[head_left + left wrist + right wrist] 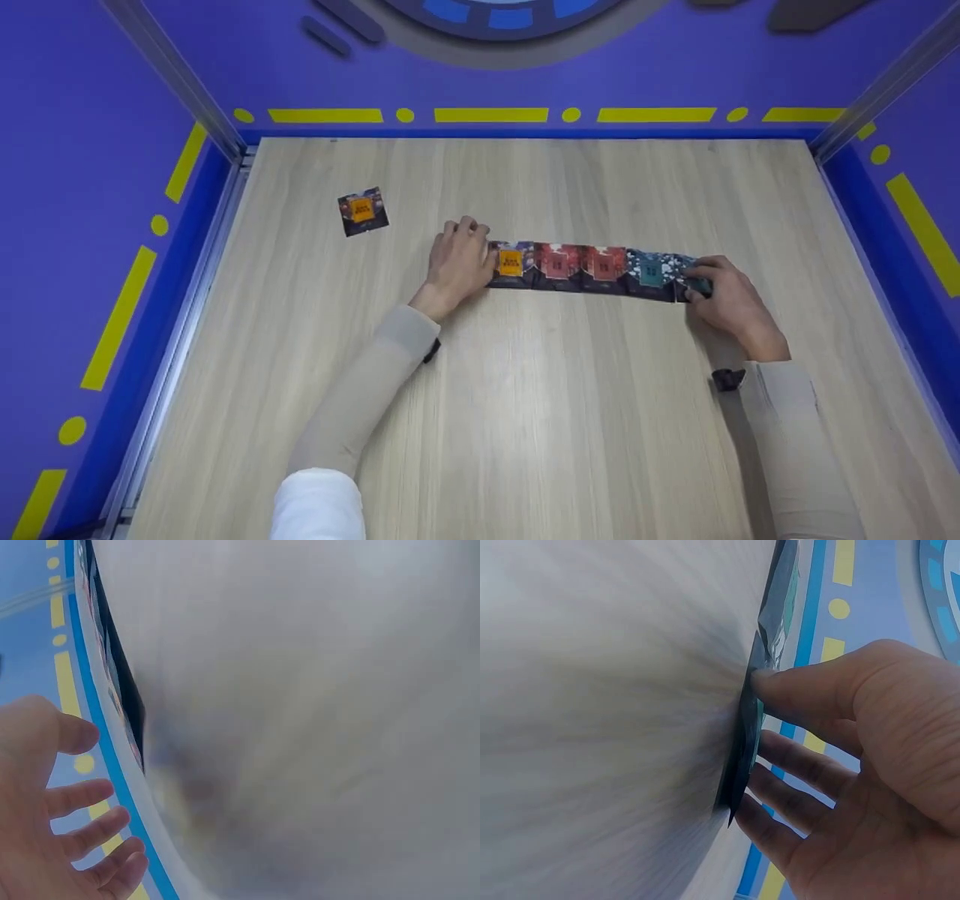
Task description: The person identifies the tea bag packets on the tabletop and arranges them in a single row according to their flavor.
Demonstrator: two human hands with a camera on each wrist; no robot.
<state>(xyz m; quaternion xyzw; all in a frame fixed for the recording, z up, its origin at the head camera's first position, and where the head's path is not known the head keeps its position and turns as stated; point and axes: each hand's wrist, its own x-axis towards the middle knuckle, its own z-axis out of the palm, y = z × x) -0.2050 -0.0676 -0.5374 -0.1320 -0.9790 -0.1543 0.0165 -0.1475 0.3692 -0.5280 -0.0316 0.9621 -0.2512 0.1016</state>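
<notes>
A row of several small flat sachets lies across the table. At its left end is an orange-labelled sachet [511, 264]. Two red sachets, a left one [556, 267] and a right one [604, 268], come after it, then a green sachet [650, 274]. My left hand [459, 259] rests beside the orange end, thumb close to its edge and fingers loosely bent in the left wrist view. At the right end my right hand [726, 296] holds the last green sachet [700, 285] between thumb and fingers, partly covering it. The right wrist view shows the thumb [802, 690] on its near edge.
A separate orange-labelled sachet [363, 212] lies at the far left of the wooden table [510, 420]. Blue walls with yellow marks, such as the back wall [491, 90], enclose the table at the back and both sides.
</notes>
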